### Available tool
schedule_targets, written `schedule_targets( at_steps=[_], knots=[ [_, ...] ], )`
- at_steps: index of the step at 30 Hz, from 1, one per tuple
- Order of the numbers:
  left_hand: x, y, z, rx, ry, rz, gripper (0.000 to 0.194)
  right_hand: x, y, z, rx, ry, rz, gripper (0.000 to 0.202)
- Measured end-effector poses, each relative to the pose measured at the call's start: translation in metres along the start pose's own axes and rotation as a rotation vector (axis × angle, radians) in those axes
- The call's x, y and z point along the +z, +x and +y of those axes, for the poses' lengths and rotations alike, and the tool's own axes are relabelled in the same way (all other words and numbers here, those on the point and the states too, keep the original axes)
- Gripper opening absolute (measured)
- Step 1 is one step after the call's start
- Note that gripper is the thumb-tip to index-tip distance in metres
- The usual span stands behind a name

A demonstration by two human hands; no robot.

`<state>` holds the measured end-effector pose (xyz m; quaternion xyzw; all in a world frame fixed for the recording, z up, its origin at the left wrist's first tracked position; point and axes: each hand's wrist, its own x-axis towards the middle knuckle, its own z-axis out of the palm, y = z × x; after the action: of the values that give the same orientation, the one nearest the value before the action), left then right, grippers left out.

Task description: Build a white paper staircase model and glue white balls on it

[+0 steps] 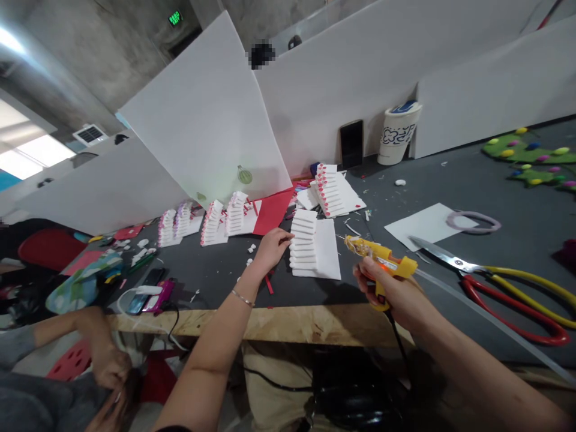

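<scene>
One white card (329, 255) bearing white rolls (303, 243) lies on the bench (216, 276); at its left edge, my left hand (270, 249) bunches its fingers, any hold I cannot tell; to its right, my right hand (389, 285) wraps a yellow glue gun (402, 268).

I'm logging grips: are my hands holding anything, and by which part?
The right hand holds a yellow glue gun by its handle; whether the left hand grips the white rolls is unclear.
</scene>
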<state>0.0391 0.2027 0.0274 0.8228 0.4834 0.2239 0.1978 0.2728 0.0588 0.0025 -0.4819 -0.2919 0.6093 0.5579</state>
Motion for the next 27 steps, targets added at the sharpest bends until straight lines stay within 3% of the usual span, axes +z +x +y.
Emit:
schedule_targets(
  at_steps=[27],
  knots=[
    [0.0024, 0.0031, 0.0019, -0.024, -0.058, 0.015, 0.016, 0.0017, 0.0007, 0.0012, 0.009, 0.022, 0.026, 0.044]
  ],
)
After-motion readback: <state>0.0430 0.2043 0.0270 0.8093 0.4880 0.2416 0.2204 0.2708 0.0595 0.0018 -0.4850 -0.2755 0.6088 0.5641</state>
